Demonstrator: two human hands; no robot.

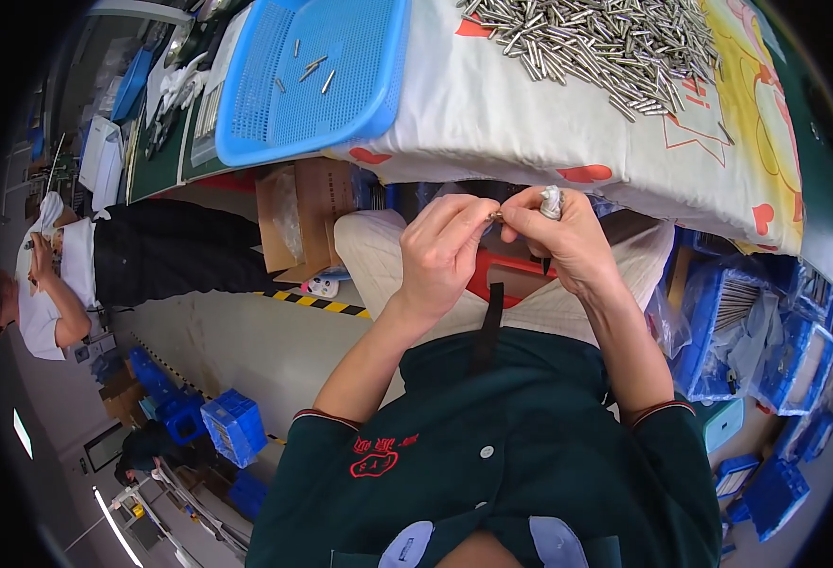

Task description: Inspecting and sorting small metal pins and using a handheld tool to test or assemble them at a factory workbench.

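My left hand and my right hand meet in front of my lap, below the table's near edge. Between their fingertips is a small metal pin, mostly covered by the fingers. My left hand is closed in a pinch on it. My right hand's thumb and forefinger touch its other end. The curled right fingers also hold a slim tool with a white-wrapped top and a dark tip below; its kind is unclear. On the table cloth beyond lies a large heap of similar metal pins.
A blue mesh basket with several loose pins stands at the table's left. The white cloth hangs over the near edge. Blue crates with metal rods are at my right, a cardboard box below the table. Another person stands at left.
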